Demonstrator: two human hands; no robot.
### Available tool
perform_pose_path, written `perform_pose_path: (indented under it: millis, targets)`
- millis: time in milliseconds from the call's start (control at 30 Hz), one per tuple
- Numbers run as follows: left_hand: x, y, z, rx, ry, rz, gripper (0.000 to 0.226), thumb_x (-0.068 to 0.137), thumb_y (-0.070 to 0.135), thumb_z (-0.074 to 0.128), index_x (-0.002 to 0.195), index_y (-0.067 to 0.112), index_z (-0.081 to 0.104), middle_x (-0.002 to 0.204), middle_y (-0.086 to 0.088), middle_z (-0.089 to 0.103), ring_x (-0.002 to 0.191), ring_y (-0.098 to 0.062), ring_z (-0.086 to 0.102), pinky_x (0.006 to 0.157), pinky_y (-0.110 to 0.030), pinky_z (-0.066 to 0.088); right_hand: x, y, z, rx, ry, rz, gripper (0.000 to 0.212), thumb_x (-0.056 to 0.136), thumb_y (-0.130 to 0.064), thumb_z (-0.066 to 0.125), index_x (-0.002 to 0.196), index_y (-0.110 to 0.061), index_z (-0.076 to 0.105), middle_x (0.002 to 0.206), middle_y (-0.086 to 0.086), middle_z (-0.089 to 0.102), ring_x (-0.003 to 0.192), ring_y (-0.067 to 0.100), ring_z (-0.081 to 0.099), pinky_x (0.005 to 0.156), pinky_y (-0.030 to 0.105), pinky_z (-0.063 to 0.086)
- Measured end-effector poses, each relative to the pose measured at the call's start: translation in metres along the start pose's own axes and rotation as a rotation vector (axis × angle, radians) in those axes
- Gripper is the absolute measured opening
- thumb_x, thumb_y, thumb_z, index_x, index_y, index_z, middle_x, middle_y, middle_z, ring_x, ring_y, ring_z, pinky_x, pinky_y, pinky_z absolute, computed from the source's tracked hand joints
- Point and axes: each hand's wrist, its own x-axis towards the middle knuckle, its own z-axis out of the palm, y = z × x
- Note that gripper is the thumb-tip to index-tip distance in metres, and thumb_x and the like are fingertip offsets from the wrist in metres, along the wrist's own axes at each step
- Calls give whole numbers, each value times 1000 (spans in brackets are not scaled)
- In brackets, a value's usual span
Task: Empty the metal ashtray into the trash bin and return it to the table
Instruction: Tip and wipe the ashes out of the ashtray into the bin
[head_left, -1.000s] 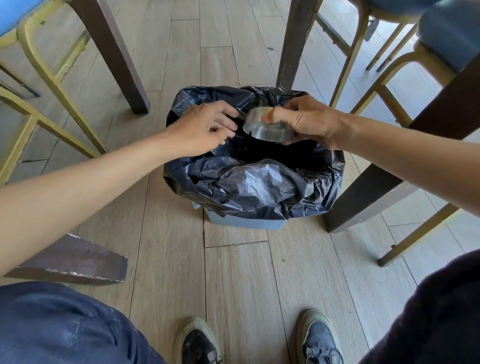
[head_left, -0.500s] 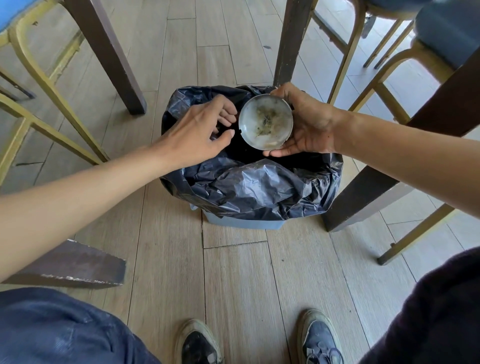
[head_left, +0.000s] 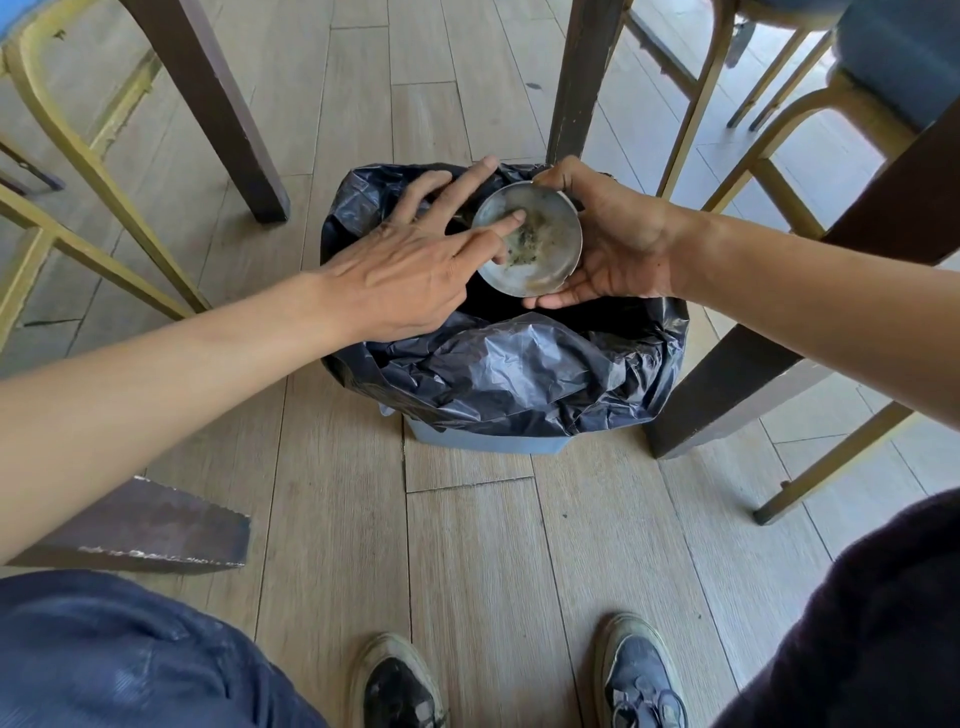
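While my right hand (head_left: 618, 244) clasps the metal ashtray (head_left: 527, 240) by its rim, tilted toward me above the black-lined trash bin (head_left: 509, 384), my left hand (head_left: 410, 270), fingers spread and gripping nothing, presses its index fingertip into the ash-soiled bowl.

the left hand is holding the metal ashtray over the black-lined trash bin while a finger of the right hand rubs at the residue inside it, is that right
Not quite: the hands are swapped. In the head view, the right hand holds the metal ashtray over the black-lined trash bin, and a finger of the left hand reaches into the dish at the residue. The rest stands.
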Motion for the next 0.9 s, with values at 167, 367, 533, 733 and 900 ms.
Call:
perform_pose_path:
  millis: [167,367,533,733,900]
  targets:
    - [-2,-5,3,-15,-22,49,66,97,12,39,160,7,20,155,-5,48,156,-41,-8,124,-62,4,-1,0,2,6,-10,8,57,92,-56,50,119,-9,67,116,20,76,102,38,74,101,45,56]
    - [-7,-11,5,-83,61,115,61,95,5,45,155,11,34,132,-3,67,156,-42,-1,122,-62,7,0,-1,-1,-3,-17,8,56,92,-55,52,117,-9,67,113,20,77,102,37,75,101,45,55]
    - [-9,-11,9,-224,241,2,26,94,5,48,118,7,59,108,-1,74,152,-33,30,120,-57,18,0,-2,-1,-17,14,3,56,91,-55,53,122,-10,65,115,18,77,100,36,76,100,45,58]
    - [-9,-14,12,-401,402,-211,31,81,27,80,99,9,62,92,3,69,107,-23,61,108,-41,31,1,2,3,-117,96,-56,35,93,-45,59,113,-17,64,120,13,74,103,28,74,97,41,61]
    - [-9,-23,18,-514,335,-373,31,73,30,88,88,16,64,83,3,72,84,-16,65,114,-35,29,3,2,-3,-194,129,-86,35,91,-47,62,111,-19,67,111,10,74,96,24,72,95,41,62]
